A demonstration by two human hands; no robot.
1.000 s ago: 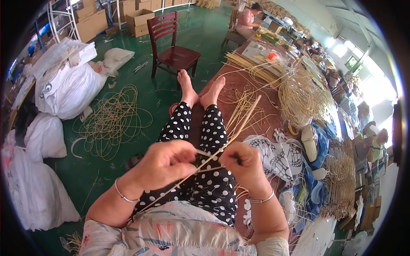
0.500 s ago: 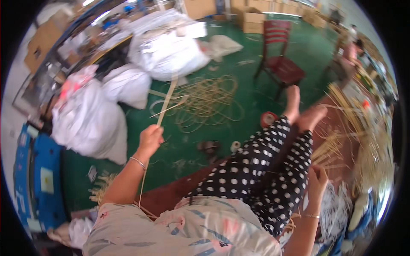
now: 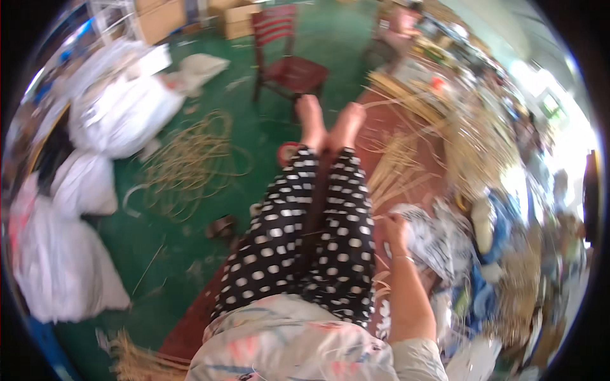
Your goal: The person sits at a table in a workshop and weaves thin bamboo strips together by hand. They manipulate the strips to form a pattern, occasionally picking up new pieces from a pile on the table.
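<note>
My right hand (image 3: 395, 230) is closed beside my right thigh, a thin bracelet on its wrist. Its fingers are blurred; whatever is in them is too small to make out, though a pale thin line shows near the fingertips. Close by lies a crumpled white printed plastic bag (image 3: 427, 233). Beyond the hand, a fan of pale bamboo-like strips (image 3: 397, 166) rests on the reddish-brown bench surface (image 3: 416, 133). My left hand is out of the picture. My legs, in dotted trousers (image 3: 346, 222), stretch forward along the bench with bare feet (image 3: 311, 120).
Loosely coiled strips (image 3: 190, 162) lie on the green floor to the left, beside stuffed white sacks (image 3: 60, 260). A dark red chair (image 3: 292, 70) stands ahead. A longer strip bundle (image 3: 410, 98) is at the right. Another person (image 3: 399, 32) sits at the far right.
The view has swung to the right. My left hand, which held a long pale strip upright, has gone out of sight. My right hand stays closed by my thigh.
</note>
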